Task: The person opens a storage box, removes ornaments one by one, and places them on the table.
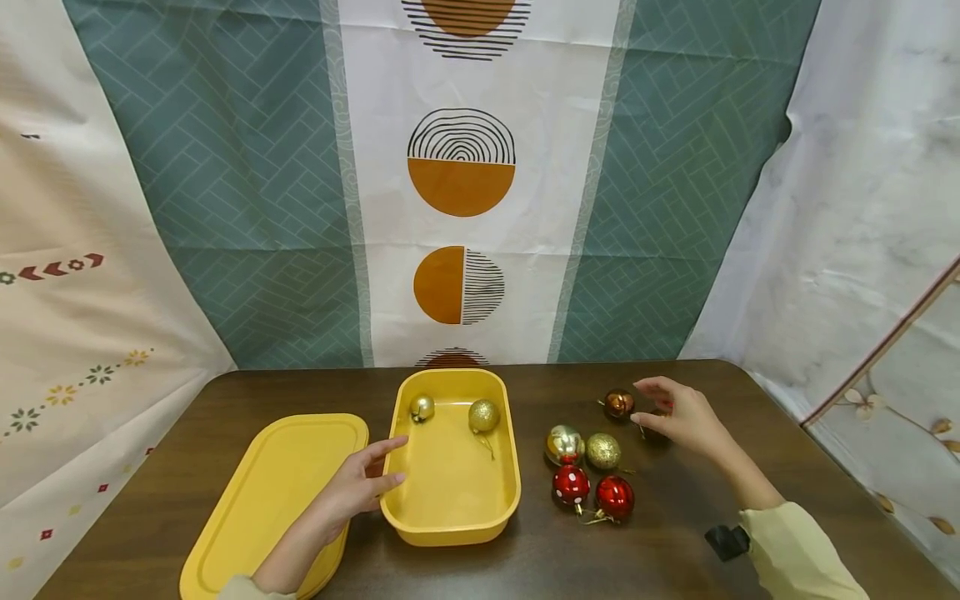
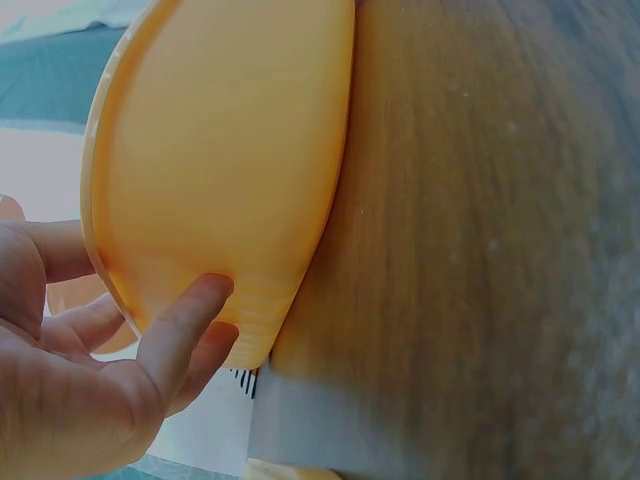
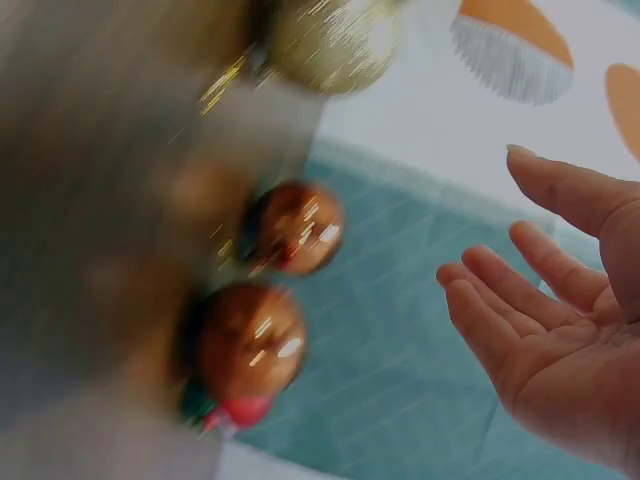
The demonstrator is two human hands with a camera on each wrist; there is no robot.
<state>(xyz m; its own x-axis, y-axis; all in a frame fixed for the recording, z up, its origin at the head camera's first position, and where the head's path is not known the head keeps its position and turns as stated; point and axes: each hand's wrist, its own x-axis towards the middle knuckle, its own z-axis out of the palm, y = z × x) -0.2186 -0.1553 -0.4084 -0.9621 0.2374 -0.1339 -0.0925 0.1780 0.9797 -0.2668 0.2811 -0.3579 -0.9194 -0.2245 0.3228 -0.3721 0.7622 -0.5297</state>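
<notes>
My left hand (image 1: 356,483) is at the left side of a yellow plastic box (image 1: 450,533). In the left wrist view its fingers (image 2: 215,290) lie on the box's outer wall while others reach over the rim. Inside the box lie a small shiny gold bauble (image 1: 422,407) and a glittery gold bauble (image 1: 483,416). My right hand (image 1: 686,417) hovers at the far right, fingers apart and holding nothing. Below it sits a brown bauble (image 1: 657,427), mostly hidden by the hand in the head view. Beside that lies another shiny brown bauble (image 1: 618,404).
Right of the box are a shiny gold bauble (image 1: 564,446), a glittery gold one (image 1: 603,451), a red dotted one (image 1: 571,485) and a plain red one (image 1: 615,498). A yellow lid (image 1: 262,492) lies left of the box on the dark wooden table (image 1: 540,558).
</notes>
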